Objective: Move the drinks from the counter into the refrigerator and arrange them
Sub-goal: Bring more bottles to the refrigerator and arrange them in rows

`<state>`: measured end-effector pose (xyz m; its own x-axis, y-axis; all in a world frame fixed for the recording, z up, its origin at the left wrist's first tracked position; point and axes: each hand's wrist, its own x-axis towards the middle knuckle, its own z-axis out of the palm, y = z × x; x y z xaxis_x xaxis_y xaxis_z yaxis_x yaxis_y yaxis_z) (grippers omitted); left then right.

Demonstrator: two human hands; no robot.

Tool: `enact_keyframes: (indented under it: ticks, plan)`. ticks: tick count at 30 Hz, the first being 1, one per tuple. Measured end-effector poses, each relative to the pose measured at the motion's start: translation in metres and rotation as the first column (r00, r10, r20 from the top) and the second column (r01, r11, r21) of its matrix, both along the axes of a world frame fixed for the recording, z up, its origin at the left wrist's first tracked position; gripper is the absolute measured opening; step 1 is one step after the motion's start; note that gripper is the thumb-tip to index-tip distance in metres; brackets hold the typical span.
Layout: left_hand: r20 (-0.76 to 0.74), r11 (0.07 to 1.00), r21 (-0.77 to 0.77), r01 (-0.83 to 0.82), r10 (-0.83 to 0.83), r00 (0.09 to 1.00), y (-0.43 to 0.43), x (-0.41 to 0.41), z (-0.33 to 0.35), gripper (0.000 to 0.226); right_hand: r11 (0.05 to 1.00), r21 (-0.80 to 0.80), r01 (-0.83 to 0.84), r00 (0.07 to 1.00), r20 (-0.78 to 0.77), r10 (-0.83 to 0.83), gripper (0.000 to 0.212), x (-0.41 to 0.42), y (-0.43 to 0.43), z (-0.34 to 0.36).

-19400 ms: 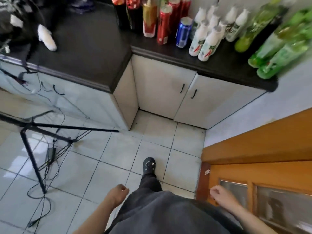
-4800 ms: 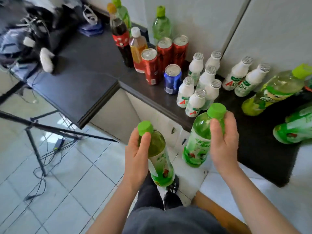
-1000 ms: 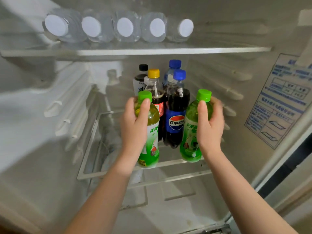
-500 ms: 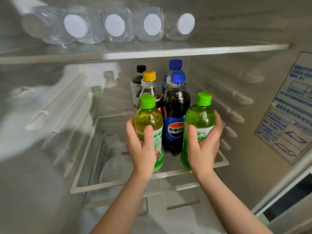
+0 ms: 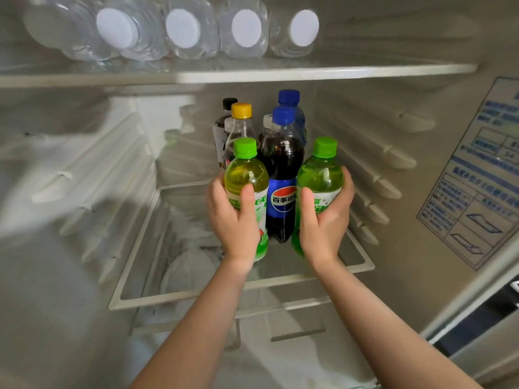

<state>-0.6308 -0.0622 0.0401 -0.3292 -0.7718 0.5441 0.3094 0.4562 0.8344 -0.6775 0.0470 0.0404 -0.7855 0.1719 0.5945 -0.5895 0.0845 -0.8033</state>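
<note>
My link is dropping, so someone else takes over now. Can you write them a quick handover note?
Left hand grips the left green bottle; right hand grips the right green bottle.
Both are upright at the front of the middle shelf, flanking the Pepsi bottle.
Done: other bottles stand behind; water bottles lie on the upper shelf.
Left: release both, straighten rows, then check the counter, out of view here.

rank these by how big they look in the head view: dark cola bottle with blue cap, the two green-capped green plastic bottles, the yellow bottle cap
1. dark cola bottle with blue cap: tallest, though it stands farther back
2. left green-capped bottle and right green-capped bottle: alike, so tied
3. yellow bottle cap: smallest
</note>
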Motion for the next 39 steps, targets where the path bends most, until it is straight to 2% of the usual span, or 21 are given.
enact_keyframes:
  ticks: [4, 7, 11, 13, 16, 20, 24, 27, 30, 33, 36, 39]
  plan:
    - [0.008, 1.000, -0.002, -0.011, 0.011, 1.000, 0.002, -0.002, 0.004, 0.028, 0.999, -0.003, -0.037, 0.999, -0.005, 0.037, 0.053, -0.005, 0.000, 0.004]
    - [0.041, 1.000, 0.002, 0.022, -0.022, 0.999, 0.004, 0.004, 0.003, 0.031, 0.996, -0.016, -0.084, 0.996, -0.008, 0.084, 0.060, -0.006, 0.004, 0.000]
    - [0.096, 0.990, 0.069, 0.121, -0.127, 0.987, 0.007, 0.014, 0.002, 0.063, 0.989, -0.014, -0.146, 0.989, 0.003, 0.146, 0.072, -0.004, 0.009, -0.002]
    - [0.111, 0.985, 0.081, 0.151, -0.159, 0.981, 0.011, 0.022, -0.002, 0.067, 0.986, 0.002, -0.164, 0.986, 0.028, 0.164, 0.075, -0.002, 0.012, -0.001]
    - [0.094, 0.978, 0.128, 0.164, -0.176, 0.980, 0.018, 0.038, -0.011, 0.059, 0.981, 0.045, -0.188, 0.979, 0.094, 0.183, 0.079, 0.004, 0.018, -0.001]
    - [0.114, 0.989, 0.104, 0.104, -0.116, 0.987, 0.027, 0.068, -0.024, 0.034, 0.984, 0.102, -0.147, 0.975, 0.181, 0.127, 0.076, 0.026, 0.031, -0.011]
    - [0.052, 0.985, 0.036, 0.170, -0.172, 0.984, 0.045, 0.109, -0.037, 0.021, 0.985, 0.158, -0.069, 0.988, 0.150, 0.045, 0.059, 0.071, 0.053, -0.028]
    - [0.057, 0.945, 0.023, 0.328, -0.328, 0.943, 0.055, 0.140, -0.052, 0.015, 0.965, 0.238, -0.109, 0.991, 0.102, 0.087, 0.039, 0.111, 0.084, -0.043]
    - [0.203, 0.869, 0.109, 0.483, -0.495, 0.845, 0.069, 0.172, -0.079, 0.010, 0.931, 0.313, -0.187, 0.969, 0.213, 0.123, 0.028, 0.157, 0.126, -0.069]
    - [0.397, 0.764, 0.251, 0.594, -0.641, 0.657, 0.090, 0.197, -0.117, 0.012, 0.901, 0.380, -0.207, 0.924, 0.380, 0.052, 0.021, 0.212, 0.173, -0.109]
    - [0.537, 0.600, 0.416, 0.684, -0.769, 0.347, 0.123, 0.217, -0.165, 0.002, 0.865, 0.444, -0.235, 0.789, 0.607, -0.098, 0.016, 0.271, 0.224, -0.157]
    - [0.629, 0.464, 0.562, 0.684, -0.778, 0.011, 0.161, 0.239, -0.224, 0.018, 0.780, 0.540, -0.318, 0.517, 0.788, -0.335, 0.025, 0.340, 0.276, -0.210]
